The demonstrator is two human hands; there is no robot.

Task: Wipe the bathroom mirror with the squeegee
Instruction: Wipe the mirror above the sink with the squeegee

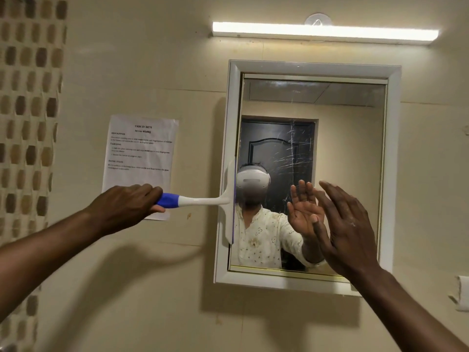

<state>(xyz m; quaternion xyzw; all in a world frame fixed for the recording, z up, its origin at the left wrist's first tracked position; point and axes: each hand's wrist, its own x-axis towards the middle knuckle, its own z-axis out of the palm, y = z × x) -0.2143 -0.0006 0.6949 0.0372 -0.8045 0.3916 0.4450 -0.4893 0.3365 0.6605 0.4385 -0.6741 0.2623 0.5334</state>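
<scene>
- The wall [157, 72] is pale beige tile, with a strip of brown and tan mosaic [28, 123] running down its left edge.
- The mirror [337, 148] hangs right of centre in a thick white frame [393, 174]. Whitish streaks and smears show on the glass over the reflection of a dark door, and the lower glass reflects a person in a cream patterned top.
- A lit tube light [324, 31] is fixed to the wall above the mirror, with a round white fitting just behind its middle.
- A printed sheet of paper [142, 153] is stuck to the wall left of the mirror; its heading seems to read "Mirror Wiping", though the text is too soft to be sure.
- The left hand [127, 204] reaches in from the lower left, fingers wrapped tight round the blue grip of the squeegee [203, 199], in front of the paper's lower edge.
- The right hand [347, 224] is raised in front of the lower right part of the mirror, fingers straight and slightly spread, holding nothing; whether the fingertips touch the glass I cannot tell.
- The squeegee's white neck runs level to the right from the grip, and its blade stands upright along the mirror's left edge, where frame meets glass, at about mid to lower height.
- A small white fixture [460, 293] sits on the wall at the far right, below the mirror's level.
</scene>
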